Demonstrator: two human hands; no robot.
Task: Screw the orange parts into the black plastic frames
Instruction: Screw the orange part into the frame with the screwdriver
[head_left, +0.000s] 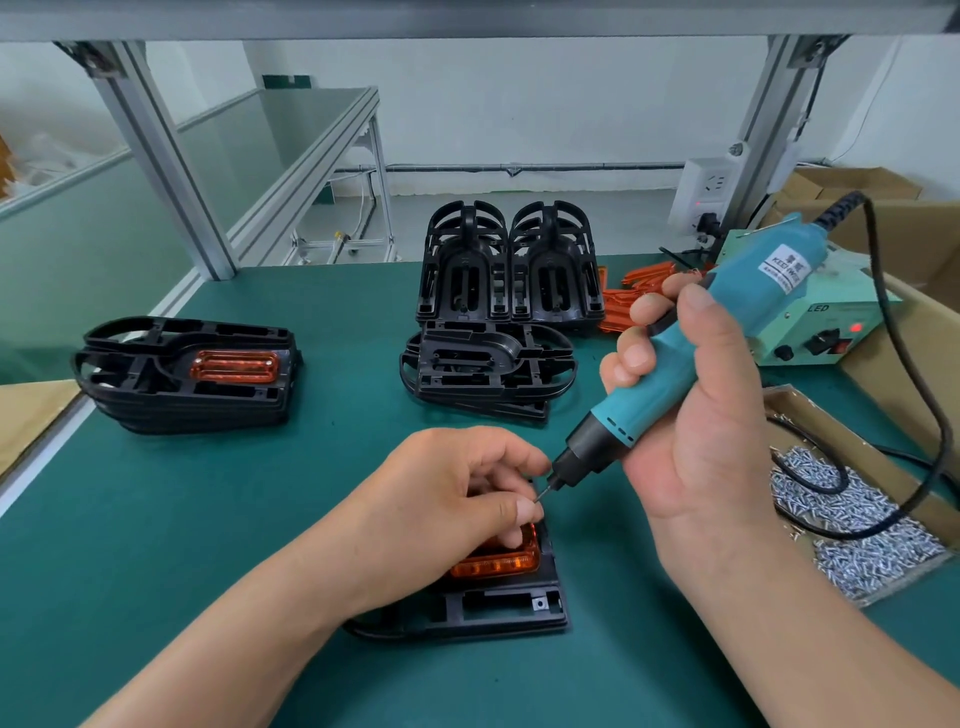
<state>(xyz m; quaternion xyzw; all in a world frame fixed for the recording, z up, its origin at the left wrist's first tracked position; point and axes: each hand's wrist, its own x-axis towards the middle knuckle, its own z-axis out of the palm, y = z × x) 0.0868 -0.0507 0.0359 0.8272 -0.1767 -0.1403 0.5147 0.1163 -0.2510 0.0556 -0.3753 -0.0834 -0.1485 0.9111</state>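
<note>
Fingertips (524, 512) of the left hand (457, 499) were pinched together right at the tip of the bit (544, 491), most likely on a screw being fed to it, though the screw itself was too small to make out. The other fingers were curled down over the orange part (498, 560), probably to keep it seated so the holes stayed lined up. That part lay in the black frame (467, 609), flat on the green mat (208, 519) directly in front of the person.

The right hand (696, 415) was wrapped tightly around the screwdriver (615, 415), thumb along its body, with the tool tilted down and to the left so the bit met the pinch. Its cable (904, 364) looped away to the right.

The box of screws (852, 519) sat just beside the right wrist, within easy reach. Behind it stood the power box (810, 322). Empty frames (509, 270) were stacked at the back of the mat, with loose orange parts (639, 296) beside them. Far left, well apart from the work, was a stack of frames (187, 374) whose top one already carried an orange part, so finished pieces appeared to be set aside there.
</note>
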